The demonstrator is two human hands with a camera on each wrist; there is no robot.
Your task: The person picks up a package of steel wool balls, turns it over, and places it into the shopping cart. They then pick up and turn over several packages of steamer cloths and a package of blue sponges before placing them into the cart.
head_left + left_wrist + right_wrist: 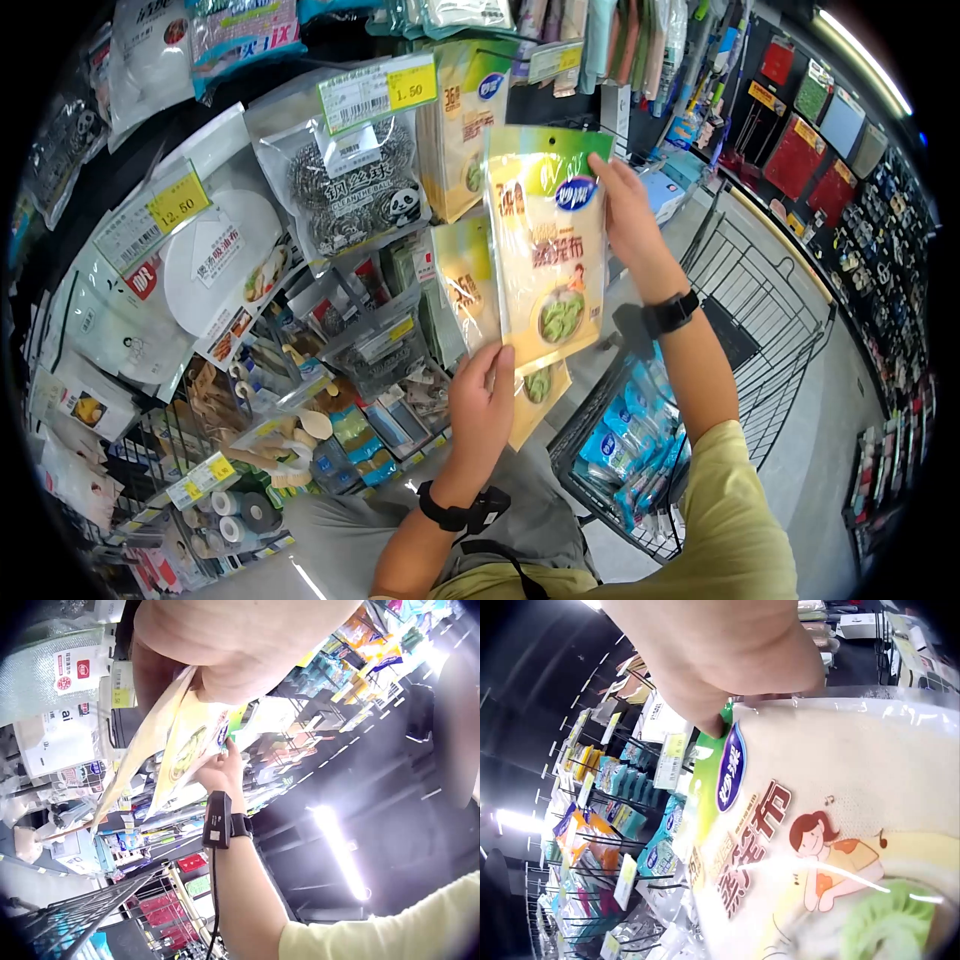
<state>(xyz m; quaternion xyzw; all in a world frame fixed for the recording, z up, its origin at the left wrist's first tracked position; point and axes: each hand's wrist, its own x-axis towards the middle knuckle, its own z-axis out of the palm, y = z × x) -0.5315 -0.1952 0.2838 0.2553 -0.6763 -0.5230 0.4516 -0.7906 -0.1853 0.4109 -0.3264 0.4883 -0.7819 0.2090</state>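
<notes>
A flat packet of steamer cloth [550, 250] with a green top, a blue logo and a picture of dumplings faces me in the head view. My right hand [640, 220] pinches its upper right corner, thumb on the front. Low at the packet's left edge, my left hand [482, 400] grips it, thumb in front. A second, similar packet [462, 285] shows behind it on the left. In the left wrist view, two packet edges [142, 754] fan apart below the left hand. The right wrist view shows the front packet [832, 772] close up beneath the right hand [735, 660].
Similar packets [460, 130] hang on the rack behind, beside a bag of steel wool balls [350, 185]. Price tags [380, 92] jut from the shelves. A wire shopping cart [765, 290] stands at right, with blue packs [630, 430] in it. Hanging goods line the left.
</notes>
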